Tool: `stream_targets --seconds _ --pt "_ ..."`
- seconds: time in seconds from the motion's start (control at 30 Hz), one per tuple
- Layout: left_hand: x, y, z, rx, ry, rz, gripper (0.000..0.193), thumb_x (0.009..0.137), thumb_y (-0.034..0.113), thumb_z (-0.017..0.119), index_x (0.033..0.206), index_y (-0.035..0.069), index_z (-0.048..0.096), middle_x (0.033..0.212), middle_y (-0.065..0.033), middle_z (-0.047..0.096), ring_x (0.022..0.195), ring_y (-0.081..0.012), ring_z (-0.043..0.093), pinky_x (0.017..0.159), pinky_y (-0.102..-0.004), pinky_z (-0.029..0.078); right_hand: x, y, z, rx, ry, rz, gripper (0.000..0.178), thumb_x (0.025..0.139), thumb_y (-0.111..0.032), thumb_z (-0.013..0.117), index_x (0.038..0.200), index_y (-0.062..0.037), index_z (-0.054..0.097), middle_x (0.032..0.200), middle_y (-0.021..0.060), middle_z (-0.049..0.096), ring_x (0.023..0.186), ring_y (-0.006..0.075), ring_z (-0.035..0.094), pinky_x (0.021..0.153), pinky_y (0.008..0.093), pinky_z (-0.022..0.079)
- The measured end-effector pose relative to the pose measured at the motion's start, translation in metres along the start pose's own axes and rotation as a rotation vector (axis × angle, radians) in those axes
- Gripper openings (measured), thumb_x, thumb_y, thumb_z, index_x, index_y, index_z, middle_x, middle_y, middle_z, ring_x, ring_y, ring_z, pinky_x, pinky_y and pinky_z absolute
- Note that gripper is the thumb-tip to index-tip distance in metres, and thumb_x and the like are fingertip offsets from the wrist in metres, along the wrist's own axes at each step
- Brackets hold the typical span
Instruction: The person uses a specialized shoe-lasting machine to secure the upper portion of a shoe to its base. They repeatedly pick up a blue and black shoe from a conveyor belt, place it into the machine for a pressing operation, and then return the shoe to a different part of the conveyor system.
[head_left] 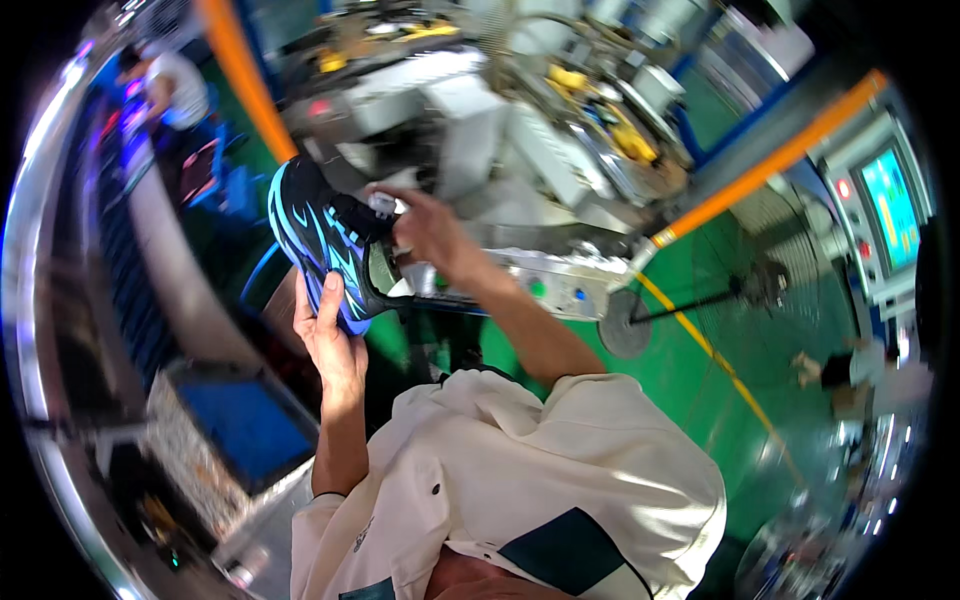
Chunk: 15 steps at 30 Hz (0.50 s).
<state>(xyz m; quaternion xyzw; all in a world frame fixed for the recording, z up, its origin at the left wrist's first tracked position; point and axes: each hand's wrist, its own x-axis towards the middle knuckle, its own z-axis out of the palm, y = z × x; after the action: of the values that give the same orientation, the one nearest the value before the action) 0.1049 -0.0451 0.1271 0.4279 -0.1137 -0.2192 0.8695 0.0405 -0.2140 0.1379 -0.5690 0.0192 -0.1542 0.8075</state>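
Observation:
A black sports shoe [308, 225] with blue, turquoise and purple streaks is held up in front of me, its toe pointing away. My left hand [332, 335] grips it low on the outer side near the heel, the thumb lying against the upper. My right hand [438, 240] is at the shoe's tongue and opening, fingers bent in. A small pale, shiny thing [382, 204] shows at its fingertips; blur hides what it is. The light inner lining [382, 272] shows through the opening below that hand.
Beyond the shoe stands a machine bench with metal blocks [465, 130] and a panel with buttons [545, 288]. A conveyor [130, 270] runs along the left, where a seated person [180, 90] works. At right are a pedestal fan [755, 290] and a control screen [890, 205].

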Motion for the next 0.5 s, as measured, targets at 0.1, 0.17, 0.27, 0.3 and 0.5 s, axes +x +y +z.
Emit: stream_targets --seconds 0.1,0.17,0.27,0.3,0.5 --pt "0.008 -0.067 0.051 0.107 -0.104 0.003 0.049 0.089 0.011 0.066 0.133 -0.002 0.049 0.114 -0.0089 0.063 0.099 -0.0179 0.062 0.090 -0.0315 0.049 -0.019 0.009 -0.042 -0.239 0.504 -0.029 0.058 0.067 -0.015 0.078 0.119 -0.0006 0.055 0.102 0.0034 0.064 0.091 0.0130 0.057 0.086 0.0277 0.047" --pt "0.010 -0.113 0.075 0.073 -0.095 -0.077 0.049 0.089 0.009 0.066 0.133 -0.003 0.048 0.115 -0.0091 0.063 0.100 -0.0164 0.061 0.090 -0.0300 0.049 -0.037 0.011 -0.076 -0.175 0.653 -0.118 0.054 0.069 -0.009 0.076 0.118 0.0001 0.056 0.102 0.0049 0.064 0.092 0.0119 0.059 0.085 0.0268 0.048" --pt "0.020 -0.142 0.137 0.149 -0.158 -0.192 0.056 0.088 0.004 0.065 0.138 -0.005 0.043 0.118 -0.0089 0.061 0.102 -0.0145 0.060 0.091 -0.0270 0.047 -0.056 -0.005 -0.132 -0.090 0.797 -0.139 0.054 0.070 -0.003 0.074 0.121 -0.0004 0.055 0.103 0.0052 0.064 0.091 0.0110 0.060 0.085 0.0261 0.050" --pt "0.026 -0.156 0.150 0.166 -0.189 -0.207 0.056 0.088 0.005 0.066 0.138 -0.004 0.043 0.119 -0.0088 0.060 0.103 -0.0145 0.060 0.092 -0.0269 0.047 -0.060 -0.002 -0.147 -0.026 0.843 -0.177 0.055 0.071 -0.003 0.074 0.123 -0.0013 0.054 0.104 0.0051 0.064 0.092 0.0107 0.060 0.085 0.0262 0.049" --pt "0.089 -0.229 0.191 0.356 -0.584 -0.443 0.066 0.096 0.036 0.058 0.143 -0.004 0.038 0.134 -0.0125 0.051 0.125 -0.0202 0.045 0.109 -0.0309 0.030 -0.094 -0.006 -0.236 -0.118 1.109 -0.329 0.056 0.071 -0.007 0.077 0.122 -0.0011 0.055 0.106 0.0054 0.062 0.090 0.0120 0.060 0.081 0.0272 0.050"
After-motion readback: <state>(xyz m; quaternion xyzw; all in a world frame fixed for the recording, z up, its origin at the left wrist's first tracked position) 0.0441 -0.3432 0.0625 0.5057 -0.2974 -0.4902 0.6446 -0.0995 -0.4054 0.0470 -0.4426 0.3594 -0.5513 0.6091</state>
